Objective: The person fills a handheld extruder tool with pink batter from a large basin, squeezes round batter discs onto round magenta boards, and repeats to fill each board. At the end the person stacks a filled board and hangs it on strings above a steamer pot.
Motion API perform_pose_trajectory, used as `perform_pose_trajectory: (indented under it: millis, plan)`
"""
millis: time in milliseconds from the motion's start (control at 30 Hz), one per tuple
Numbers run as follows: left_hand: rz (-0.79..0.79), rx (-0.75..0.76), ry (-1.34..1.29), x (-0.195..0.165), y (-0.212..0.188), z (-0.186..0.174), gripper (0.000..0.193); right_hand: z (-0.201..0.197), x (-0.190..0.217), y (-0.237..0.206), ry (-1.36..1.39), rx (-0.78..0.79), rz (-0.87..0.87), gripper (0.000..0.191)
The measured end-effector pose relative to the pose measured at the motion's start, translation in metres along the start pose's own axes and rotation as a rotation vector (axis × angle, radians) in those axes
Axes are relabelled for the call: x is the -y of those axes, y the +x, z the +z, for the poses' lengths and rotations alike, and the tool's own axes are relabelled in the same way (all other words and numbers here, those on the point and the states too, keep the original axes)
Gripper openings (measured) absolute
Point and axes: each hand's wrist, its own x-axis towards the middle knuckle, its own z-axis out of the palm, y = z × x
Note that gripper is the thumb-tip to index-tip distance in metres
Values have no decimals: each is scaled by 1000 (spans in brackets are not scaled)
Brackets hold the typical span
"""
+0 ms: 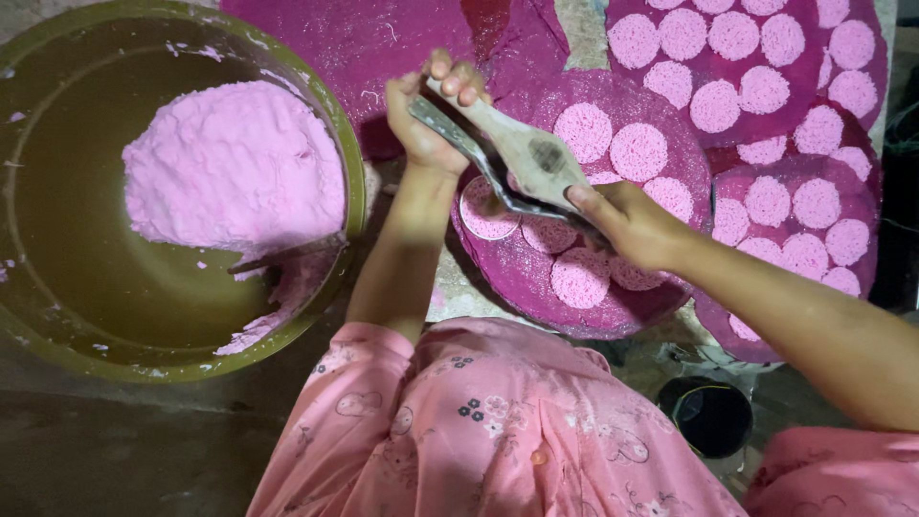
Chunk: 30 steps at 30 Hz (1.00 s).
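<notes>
A home food workshop: dough basin [57, 316], trays [536, 278] of pink discs [638, 151]

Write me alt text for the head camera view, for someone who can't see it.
Two bare hands, left hand and right hand, hold a flat press tool over a magenta mat dotted with round pink discs. To the left, a large green basin holds a mound of pink dough.

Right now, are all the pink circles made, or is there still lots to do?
Lots are made: pink discs cover the magenta mats. Another is in hand, with the left hand and right hand holding a flat mould tool over the near mat. A big heap of pink paste remains in the green basin.
</notes>
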Motion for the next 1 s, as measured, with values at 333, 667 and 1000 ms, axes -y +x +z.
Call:
perform_pose_trajectory:
  millis: [333, 667, 1000]
  plan:
    - [16, -90, 600, -27, -16, 49, 49, 34, -13, -7, 308, -150, -383, 80]
    - [-348, 147, 2203, 5, -121, 51, 122, 59, -70, -69, 697, -561, -676, 100]
    - [1, 128, 2066, -9, -145, 55, 116, 70, -72, -71, 897, -582, -625, 78]
